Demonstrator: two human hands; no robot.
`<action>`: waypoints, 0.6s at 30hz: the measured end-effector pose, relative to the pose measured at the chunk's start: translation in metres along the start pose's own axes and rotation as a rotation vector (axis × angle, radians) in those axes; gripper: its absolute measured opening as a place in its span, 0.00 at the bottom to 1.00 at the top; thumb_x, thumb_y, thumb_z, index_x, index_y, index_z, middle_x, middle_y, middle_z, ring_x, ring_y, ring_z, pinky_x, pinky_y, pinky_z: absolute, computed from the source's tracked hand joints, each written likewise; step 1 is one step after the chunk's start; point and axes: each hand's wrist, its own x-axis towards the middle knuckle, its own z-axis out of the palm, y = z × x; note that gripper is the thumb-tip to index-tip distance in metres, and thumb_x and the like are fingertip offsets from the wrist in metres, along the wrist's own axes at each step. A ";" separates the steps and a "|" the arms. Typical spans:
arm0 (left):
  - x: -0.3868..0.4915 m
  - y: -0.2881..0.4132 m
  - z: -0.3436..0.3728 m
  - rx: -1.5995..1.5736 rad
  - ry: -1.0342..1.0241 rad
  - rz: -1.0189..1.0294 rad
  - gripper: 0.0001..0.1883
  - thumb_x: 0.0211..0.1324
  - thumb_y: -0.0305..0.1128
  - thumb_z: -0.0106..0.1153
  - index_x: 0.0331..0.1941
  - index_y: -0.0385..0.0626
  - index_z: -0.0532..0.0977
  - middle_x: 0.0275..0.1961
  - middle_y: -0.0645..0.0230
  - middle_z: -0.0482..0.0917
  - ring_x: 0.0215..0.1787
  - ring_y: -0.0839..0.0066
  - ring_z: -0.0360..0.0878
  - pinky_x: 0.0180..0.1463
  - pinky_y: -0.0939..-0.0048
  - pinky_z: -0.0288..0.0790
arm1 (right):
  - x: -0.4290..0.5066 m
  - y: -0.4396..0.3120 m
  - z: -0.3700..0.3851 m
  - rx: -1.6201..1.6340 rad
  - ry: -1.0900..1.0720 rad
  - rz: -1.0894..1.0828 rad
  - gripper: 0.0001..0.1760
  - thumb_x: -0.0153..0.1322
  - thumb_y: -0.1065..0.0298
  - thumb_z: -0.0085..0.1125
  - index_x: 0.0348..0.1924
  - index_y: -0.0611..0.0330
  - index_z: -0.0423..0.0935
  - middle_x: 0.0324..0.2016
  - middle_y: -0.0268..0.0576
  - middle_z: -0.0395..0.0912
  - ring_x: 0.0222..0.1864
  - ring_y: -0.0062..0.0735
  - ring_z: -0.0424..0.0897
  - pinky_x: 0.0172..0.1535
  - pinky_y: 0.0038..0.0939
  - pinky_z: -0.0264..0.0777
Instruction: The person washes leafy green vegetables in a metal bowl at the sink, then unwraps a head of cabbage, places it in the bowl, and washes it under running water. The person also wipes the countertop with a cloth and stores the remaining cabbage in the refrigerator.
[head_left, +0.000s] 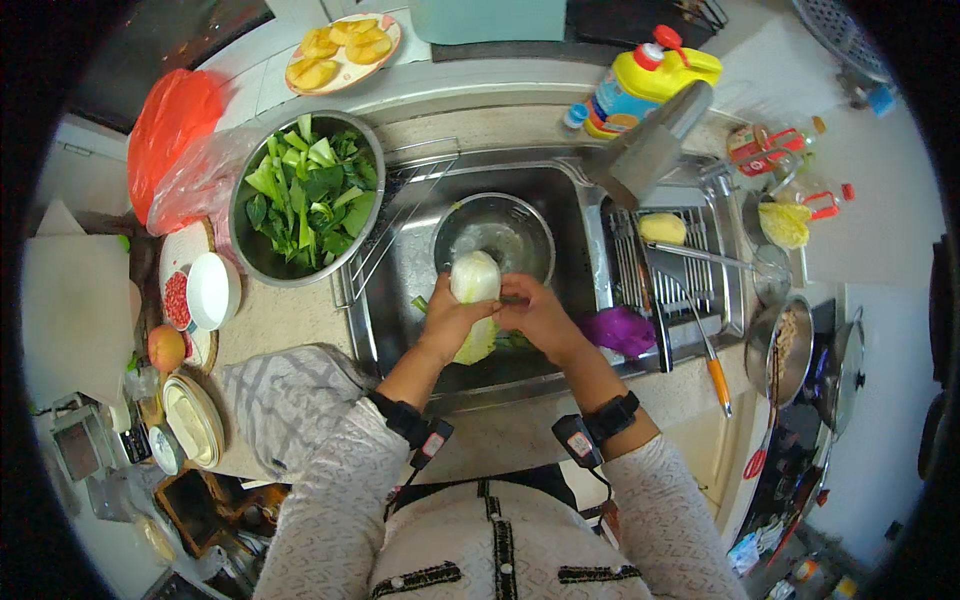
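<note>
Over the left basin of a steel sink (405, 270), my left hand (451, 319) is closed around a napa cabbage (475, 277), its white base pointing away from me and its yellow-green leaves towards me. The fingers of my right hand (536, 311) touch the cabbage's right side; whether they grip a leaf I cannot tell. Just beyond, a metal bowl (525, 229) stands in the basin. Some green leaf pieces lie in the basin beneath my hands. To the left, a large steel bowl (244, 225) holds cut leafy greens (307, 195).
A wire rack (367, 262) spans the sink's left edge. On the right are a drain rack (626, 255) with a peeled potato (662, 228), a knife (664, 330) and a purple cabbage piece (619, 331). The faucet (652, 150) reaches in from the upper right. A grey cloth (292, 397) lies at the left.
</note>
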 end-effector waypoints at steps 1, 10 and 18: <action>-0.003 0.001 -0.002 0.040 -0.010 0.050 0.31 0.43 0.24 0.71 0.53 0.40 0.66 0.48 0.61 0.78 0.48 0.69 0.79 0.51 0.66 0.74 | -0.007 -0.004 0.002 0.030 0.013 0.056 0.37 0.63 0.57 0.69 0.61 0.61 0.65 0.50 0.48 0.75 0.49 0.37 0.77 0.52 0.35 0.72; -0.023 -0.004 0.009 0.482 -0.262 0.198 0.45 0.35 0.33 0.77 0.58 0.39 0.60 0.51 0.56 0.79 0.55 0.62 0.77 0.56 0.64 0.72 | -0.032 -0.021 0.018 -0.315 0.244 -0.070 0.48 0.61 0.45 0.70 0.61 0.71 0.61 0.50 0.57 0.76 0.51 0.43 0.77 0.54 0.36 0.70; -0.025 0.016 0.024 0.267 -0.219 0.085 0.33 0.36 0.29 0.74 0.53 0.41 0.73 0.46 0.62 0.82 0.48 0.69 0.80 0.54 0.67 0.72 | -0.029 -0.039 -0.018 -0.407 0.103 -0.064 0.41 0.62 0.46 0.68 0.58 0.69 0.67 0.50 0.58 0.76 0.53 0.48 0.76 0.56 0.39 0.68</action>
